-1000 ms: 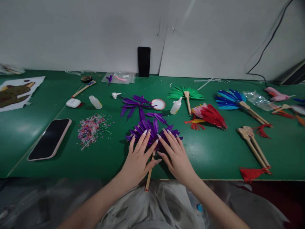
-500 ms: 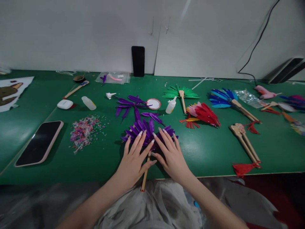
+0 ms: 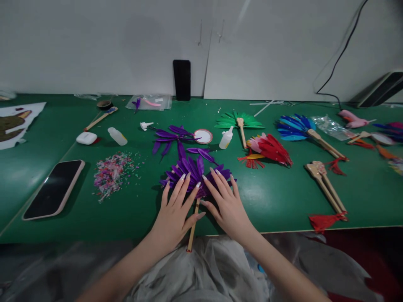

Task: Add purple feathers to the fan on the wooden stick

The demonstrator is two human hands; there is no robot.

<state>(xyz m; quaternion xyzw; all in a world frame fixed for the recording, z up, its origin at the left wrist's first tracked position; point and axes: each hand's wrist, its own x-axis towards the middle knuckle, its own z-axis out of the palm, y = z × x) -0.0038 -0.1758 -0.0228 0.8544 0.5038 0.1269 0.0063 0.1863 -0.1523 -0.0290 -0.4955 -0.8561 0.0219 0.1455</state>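
A purple feather fan (image 3: 199, 166) lies on the green table in front of me, its wooden handle (image 3: 192, 230) pointing toward my lap past the table edge. My left hand (image 3: 172, 214) rests with spread fingers on the fan's left lower feathers. On its right side, my right hand (image 3: 228, 207) lies flat too, fingers apart. Both thumbs are near the top of the handle; the fan's middle is partly covered by my fingers. Just beyond it are loose purple feathers (image 3: 171, 135), a round white disc (image 3: 203, 136) with a red rim and a small white bottle (image 3: 226, 138).
Colourful flakes (image 3: 110, 172) and a phone (image 3: 54, 189) lie at left, near another bottle (image 3: 117, 136). Green (image 3: 241, 121), red-pink (image 3: 270, 150) and blue (image 3: 296, 127) feather fans lie to the right, with bare wooden handles (image 3: 325, 184) and a pink glue gun (image 3: 354, 119). A black phone (image 3: 181, 79) leans against the wall.
My left hand has shifted very slightly left over the feathers. The right hand and the fan stay nearly where they were; the view has turned a little.
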